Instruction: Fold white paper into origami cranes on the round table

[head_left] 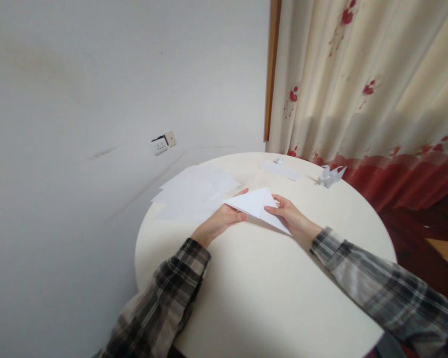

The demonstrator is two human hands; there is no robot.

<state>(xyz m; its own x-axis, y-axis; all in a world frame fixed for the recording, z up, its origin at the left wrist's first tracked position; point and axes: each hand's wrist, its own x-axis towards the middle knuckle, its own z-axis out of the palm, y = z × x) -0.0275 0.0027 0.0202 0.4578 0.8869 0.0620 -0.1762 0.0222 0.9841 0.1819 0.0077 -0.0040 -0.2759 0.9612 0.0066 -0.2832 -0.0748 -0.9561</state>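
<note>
A sheet of white paper folded into a triangle (252, 201) is held up just above the round white table (261, 283). My left hand (226, 216) grips its left corner, with the thumb along the near edge and part of the fingers behind the paper. On the other side, my right hand (288, 214) pinches the right part, its thumb lying on top beside a crease that runs down from the peak. The right hand's fingers are partly hidden under the paper.
Loose white sheets (197, 191) lie spread at the table's left. At the back are a small folded paper piece (279, 160) and a flat paper (280, 170). A paper crane (330, 176) stands back right. A wall (78, 199) borders the left; a curtain (358, 99) hangs behind.
</note>
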